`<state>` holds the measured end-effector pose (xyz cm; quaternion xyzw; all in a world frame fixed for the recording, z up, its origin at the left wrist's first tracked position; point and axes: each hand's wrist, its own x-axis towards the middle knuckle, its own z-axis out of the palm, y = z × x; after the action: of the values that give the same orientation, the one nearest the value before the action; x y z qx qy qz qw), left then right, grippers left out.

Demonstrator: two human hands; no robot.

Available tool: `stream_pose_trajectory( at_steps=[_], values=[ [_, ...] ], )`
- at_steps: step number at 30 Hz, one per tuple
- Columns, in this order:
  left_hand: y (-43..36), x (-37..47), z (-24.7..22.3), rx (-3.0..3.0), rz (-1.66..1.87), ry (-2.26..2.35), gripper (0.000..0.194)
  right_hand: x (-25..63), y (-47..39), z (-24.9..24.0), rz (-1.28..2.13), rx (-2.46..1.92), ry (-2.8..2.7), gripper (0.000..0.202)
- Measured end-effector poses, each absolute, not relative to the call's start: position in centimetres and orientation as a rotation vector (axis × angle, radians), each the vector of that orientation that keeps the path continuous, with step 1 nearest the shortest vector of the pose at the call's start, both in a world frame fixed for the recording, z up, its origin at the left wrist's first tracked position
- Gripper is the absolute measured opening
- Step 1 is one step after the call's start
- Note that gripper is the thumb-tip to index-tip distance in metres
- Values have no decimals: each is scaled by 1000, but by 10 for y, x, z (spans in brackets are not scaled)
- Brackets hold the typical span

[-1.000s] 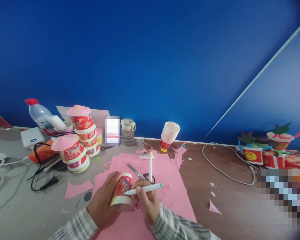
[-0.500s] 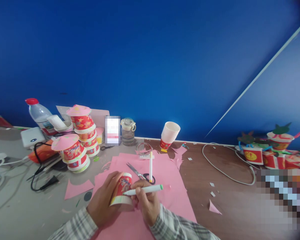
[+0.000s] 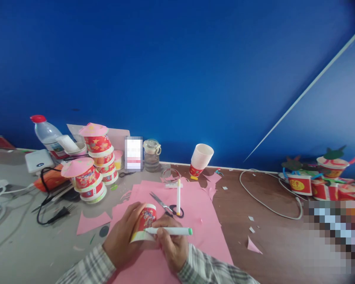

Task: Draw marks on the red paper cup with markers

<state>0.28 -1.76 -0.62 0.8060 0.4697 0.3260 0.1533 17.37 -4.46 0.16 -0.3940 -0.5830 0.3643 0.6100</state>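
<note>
My left hand is wrapped around the left side of a red patterned paper cup, which lies tilted with its pale band toward me. Between the fingers of my right hand is a white marker with a green end. Its tip touches the cup near the edge of the pale band. Under both hands lies pink paper. Just beyond the cup are open scissors with dark handles, and a white and yellow marker lies across them.
Stacked cups with pink paper tops stand at the left, near a plastic bottle. A glass jar and a stack of paper cups are at the back. A white cable loops on the right, with paper scraps nearby.
The marker in my right hand has swung to a more level angle, its green end lower. My left hand and the cup have hardly moved.
</note>
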Motion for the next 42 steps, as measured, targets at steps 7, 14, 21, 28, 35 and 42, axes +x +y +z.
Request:
stream_pose_trajectory(
  at_steps=[7,14,21,28,35,42],
  values=[
    [-18,4,-4,2300,924,1351,60,173,-42,13,785,-814,-1486,17],
    [-17,4,-6,2274,920,1355,61,178,-45,6,857,-966,-1415,18],
    [-18,4,-4,2277,942,1350,62,175,-47,0,853,-894,-1421,17],
    [-18,4,-6,2300,958,1352,59,173,-46,8,774,-908,-1445,17],
    [-18,5,-1,2298,922,1345,60,174,-47,16,698,-864,-1475,17],
    [-18,6,-3,2289,931,1354,61,172,-47,16,703,-837,-1489,18]
  ],
)
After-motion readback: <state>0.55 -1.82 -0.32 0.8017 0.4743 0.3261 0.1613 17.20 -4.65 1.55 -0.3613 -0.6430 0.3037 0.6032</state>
